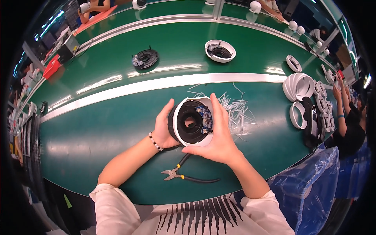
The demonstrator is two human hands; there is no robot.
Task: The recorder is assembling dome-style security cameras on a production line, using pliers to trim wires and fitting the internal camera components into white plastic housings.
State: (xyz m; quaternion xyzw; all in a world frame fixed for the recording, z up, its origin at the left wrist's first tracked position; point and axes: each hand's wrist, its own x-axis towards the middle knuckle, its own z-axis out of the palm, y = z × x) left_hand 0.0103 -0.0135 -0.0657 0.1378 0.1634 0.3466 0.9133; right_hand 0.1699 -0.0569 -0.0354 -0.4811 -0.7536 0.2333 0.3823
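Between both hands, above the green table, I hold a round white housing point(206, 141) with a black ring-shaped insert point(184, 123) and a small blue circuit board point(205, 119) inside it. My left hand point(163, 124) grips its left side, with some fingers hidden behind. Around the right side wraps my right hand point(220, 135), thumb low at the rim and fingers up along the edge. The open face tilts toward me. Just below lie diagonal cutters point(172, 172) with black and yellow handles, jaws apart, one handle partly under my hands.
Cut white plastic strips point(237, 113) lie right of my hands. White rings point(298, 115) and stacked white shells point(295, 87) stand at right, beside a black device point(312, 123). Beyond the metal strip sit a black ring part point(145, 58) and a filled white housing point(220, 51). Co-workers sit around.
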